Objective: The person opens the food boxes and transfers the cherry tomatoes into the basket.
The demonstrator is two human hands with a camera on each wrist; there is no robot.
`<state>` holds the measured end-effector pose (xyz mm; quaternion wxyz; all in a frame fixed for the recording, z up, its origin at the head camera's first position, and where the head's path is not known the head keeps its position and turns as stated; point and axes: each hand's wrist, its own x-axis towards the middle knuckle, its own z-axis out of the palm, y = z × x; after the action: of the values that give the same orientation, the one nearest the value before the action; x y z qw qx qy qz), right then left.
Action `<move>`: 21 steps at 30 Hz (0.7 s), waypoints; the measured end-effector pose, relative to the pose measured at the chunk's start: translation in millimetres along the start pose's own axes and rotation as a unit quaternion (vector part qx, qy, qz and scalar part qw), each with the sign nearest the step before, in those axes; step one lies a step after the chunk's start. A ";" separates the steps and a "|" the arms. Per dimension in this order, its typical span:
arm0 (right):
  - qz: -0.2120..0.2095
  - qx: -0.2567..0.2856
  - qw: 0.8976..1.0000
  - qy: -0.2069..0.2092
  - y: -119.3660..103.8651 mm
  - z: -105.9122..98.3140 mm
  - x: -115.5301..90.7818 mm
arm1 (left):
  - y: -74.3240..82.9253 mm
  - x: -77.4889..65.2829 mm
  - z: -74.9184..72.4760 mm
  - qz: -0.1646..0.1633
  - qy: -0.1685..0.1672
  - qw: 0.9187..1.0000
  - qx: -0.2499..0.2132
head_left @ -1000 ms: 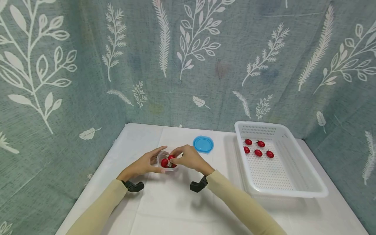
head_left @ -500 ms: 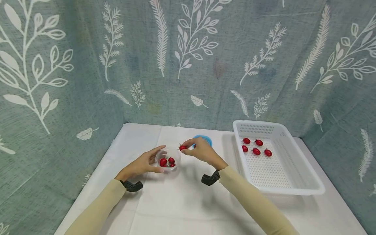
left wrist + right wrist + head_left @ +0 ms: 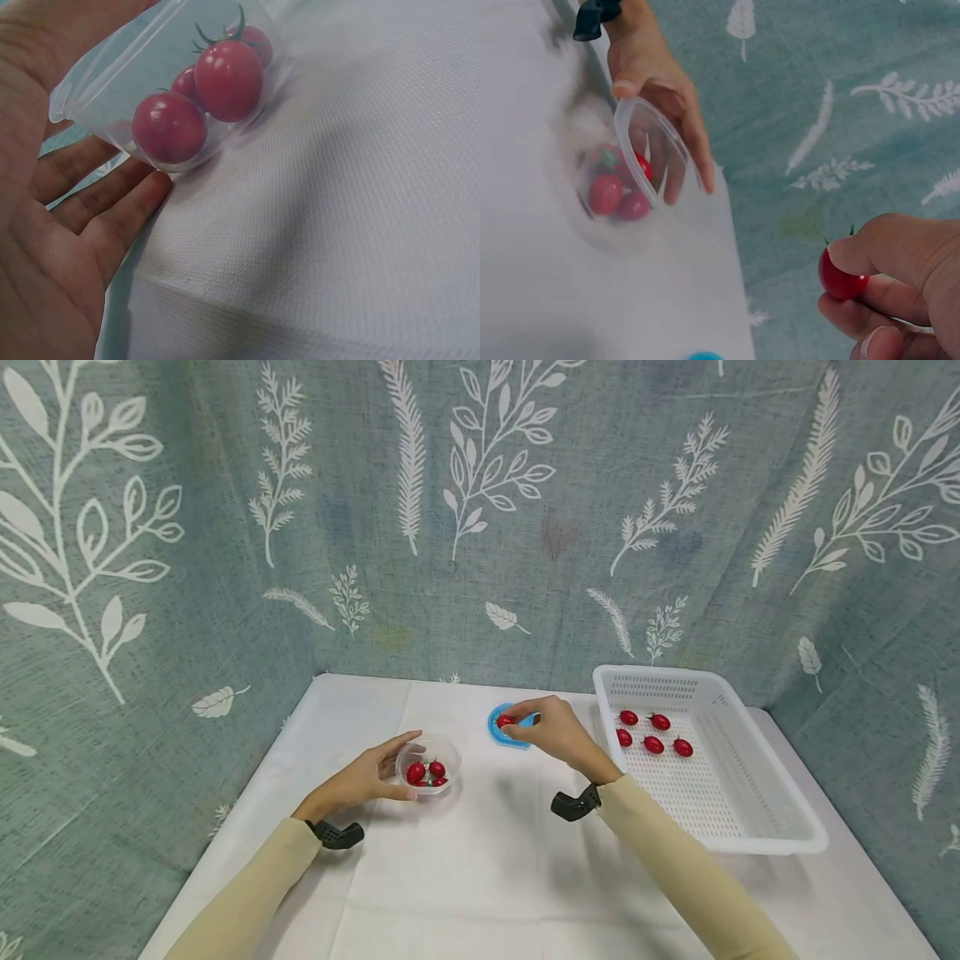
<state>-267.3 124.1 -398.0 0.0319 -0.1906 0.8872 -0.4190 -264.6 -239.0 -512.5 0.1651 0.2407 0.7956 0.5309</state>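
Note:
A round clear plastic container (image 3: pixel 452 758) stands on the white table at the left, with several red cherry tomatoes (image 3: pixel 229 81) inside. My left hand (image 3: pixel 365 777) holds it from the left side, thumb near the front and fingers around the back. Between the thumb and fingers of my right hand (image 3: pixel 555 731), a cherry tomato (image 3: pixel 840 276) with a green stem is pinched. That hand is to the right of the container and overlaps the blue lid (image 3: pixel 514 743) in the head view.
A white perforated basket (image 3: pixel 750 793) stands at the right of the table, with several cherry tomatoes (image 3: pixel 653 745) toward its left side. Behind the table hangs a grey-green curtain (image 3: pixel 450 610) with white leaf prints.
My right hand has lifted a cherry tomato out of the container and carried it right and away from me to the blue lid. The left hand has stayed at the container.

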 end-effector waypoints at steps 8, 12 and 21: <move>0.016 -0.017 1.000 0.019 17.8 -26.1 -10.8 | -3.4 0.4 -0.5 -0.003 0.004 1.000 0.008; 0.025 -0.028 0.999 0.026 25.1 -37.4 -17.9 | -5.7 0.3 -0.3 0.002 0.003 1.000 0.008; 0.046 -0.042 0.997 0.042 44.4 -62.1 -34.8 | -5.6 2.9 -0.8 0.001 0.000 1.000 0.006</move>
<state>-262.4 207.8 -394.9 0.0058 -0.1333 0.9124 -0.3870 -268.6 -239.8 -517.4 0.1629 0.2429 0.7984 0.5263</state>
